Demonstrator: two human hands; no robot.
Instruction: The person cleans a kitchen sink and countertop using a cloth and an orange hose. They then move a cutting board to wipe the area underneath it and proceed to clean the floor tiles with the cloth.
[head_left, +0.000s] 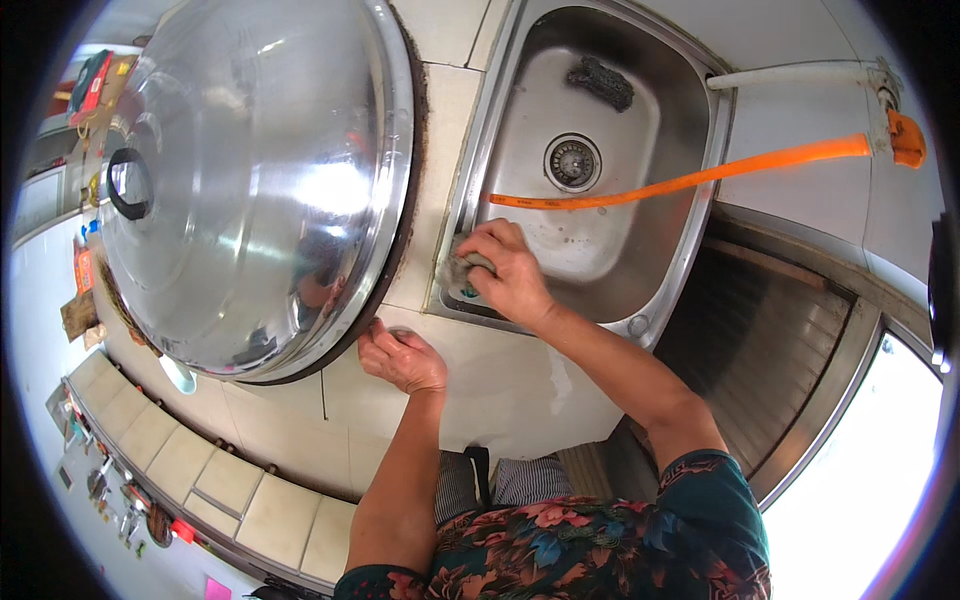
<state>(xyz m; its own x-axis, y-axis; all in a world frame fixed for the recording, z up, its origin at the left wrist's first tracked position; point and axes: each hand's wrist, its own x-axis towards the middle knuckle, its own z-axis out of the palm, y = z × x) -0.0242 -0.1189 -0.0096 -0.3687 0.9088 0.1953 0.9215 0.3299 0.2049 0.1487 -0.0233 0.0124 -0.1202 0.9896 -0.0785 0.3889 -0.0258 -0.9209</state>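
Observation:
My right hand (504, 271) grips a greyish scouring pad (459, 266) against the near left corner of the stainless steel sink (600, 247). My left hand (401, 356) has its fingers curled at the dark rim beneath a large domed metal lid (247, 187); whether it holds something small there cannot be seen. An orange hose (675, 184) reaches across the sink, its end near the left wall. Dark steel wool (600, 82) lies at the sink's far end, beyond the drain strainer (572, 162).
A tap with an orange handle (906, 139) and a white pipe (795, 76) stand at the right. Pale tiles (442, 97) lie between lid and sink. A tiled ledge (225, 480) runs along the lower left. A ribbed dark surface (765, 337) is right of the sink.

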